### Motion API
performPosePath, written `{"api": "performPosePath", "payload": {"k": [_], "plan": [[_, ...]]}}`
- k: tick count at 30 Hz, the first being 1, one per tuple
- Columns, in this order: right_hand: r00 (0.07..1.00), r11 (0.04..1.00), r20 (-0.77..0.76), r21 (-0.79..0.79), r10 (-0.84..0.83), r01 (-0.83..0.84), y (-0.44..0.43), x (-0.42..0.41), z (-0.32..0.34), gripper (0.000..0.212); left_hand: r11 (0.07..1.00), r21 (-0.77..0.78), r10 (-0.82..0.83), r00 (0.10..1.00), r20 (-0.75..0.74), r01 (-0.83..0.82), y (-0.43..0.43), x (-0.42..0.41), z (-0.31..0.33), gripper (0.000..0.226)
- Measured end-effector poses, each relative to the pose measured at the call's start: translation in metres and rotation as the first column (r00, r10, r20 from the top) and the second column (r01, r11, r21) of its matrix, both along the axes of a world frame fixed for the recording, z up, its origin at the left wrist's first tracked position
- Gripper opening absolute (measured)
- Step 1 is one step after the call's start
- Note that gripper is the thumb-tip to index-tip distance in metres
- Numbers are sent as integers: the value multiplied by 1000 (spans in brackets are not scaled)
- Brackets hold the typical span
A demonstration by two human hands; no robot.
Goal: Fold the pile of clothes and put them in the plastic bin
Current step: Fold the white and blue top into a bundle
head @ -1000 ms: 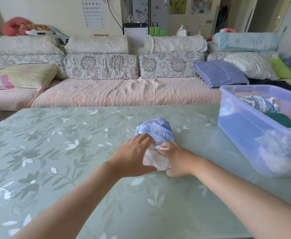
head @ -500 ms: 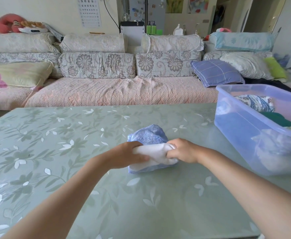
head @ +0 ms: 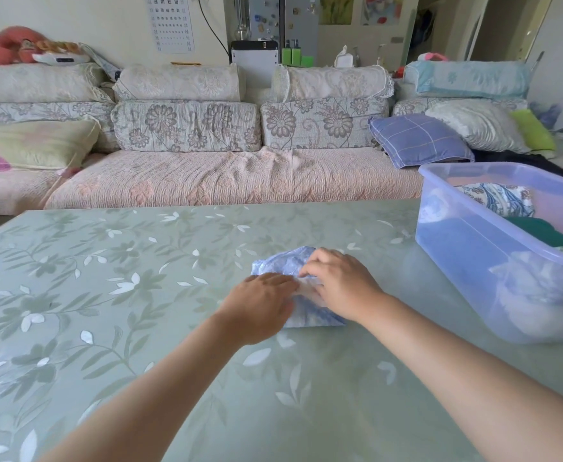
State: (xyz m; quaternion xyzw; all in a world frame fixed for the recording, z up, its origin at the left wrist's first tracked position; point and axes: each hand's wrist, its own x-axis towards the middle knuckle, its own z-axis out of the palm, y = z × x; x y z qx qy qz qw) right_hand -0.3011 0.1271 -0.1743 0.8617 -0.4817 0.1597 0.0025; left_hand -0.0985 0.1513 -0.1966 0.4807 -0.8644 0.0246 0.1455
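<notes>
Blue patterned cloth (head: 281,263), bundled small with a white part showing between the hands, lies on the green flowered table (head: 123,295), to the left of the plastic bin (head: 473,258) and not touching it. The left hand (head: 260,305) lies flat on the bundle's near left side, fingers straight and pressing down. The right hand (head: 338,285) arches over the top with bent fingers; I cannot tell whether it pinches the fabric or only rests there. Inside the bin sit a patterned piece (head: 503,198) and a dark green piece (head: 540,230). Behind the table stands a pink-covered sofa (head: 206,181).
</notes>
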Motion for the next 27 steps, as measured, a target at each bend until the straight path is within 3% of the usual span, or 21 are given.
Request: {"api": "performPosePath", "payload": {"k": [2,5,7,9,12,16,17,21,27], "plan": [[998,997,31,58,48,-50,-1,-1,-8,62,999,47,11,999,37,-13,-1,7,-13,71],[984,976,175,219,-18,-21,-7,-11,-18,31,996,71,-46,998,-39,49,-3,16,-22,76],[964,963,253,271,-77,6,-8,-17,-18,27,996,24,-89,994,-60,91,-6,17,-24,70],[944,958,261,255,-200,133,-8,-22,-12,15,995,-22,-103,994,-27,102,-7,17,-25,65],[901,888,135,281,-412,364,-9,-33,-3,31,988,-94,-127,990,-53,122,-8,17,-22,53],[900,900,269,369,-341,231,-9,-33,-9,25,980,-182,-119,970,-214,80,-6,1,-10,29],[892,910,298,346,-339,230,-9,-31,-11,25,984,-174,-81,970,-227,42,-7,-2,-9,32],[841,927,401,246,-364,283,-10,-26,-12,29,1000,-20,-15,991,-135,12,-15,-4,-14,75],[737,836,424,413,-527,361,-26,-27,-19,39,999,36,-12,999,-30,13,-28,-1,-18,98]]}}
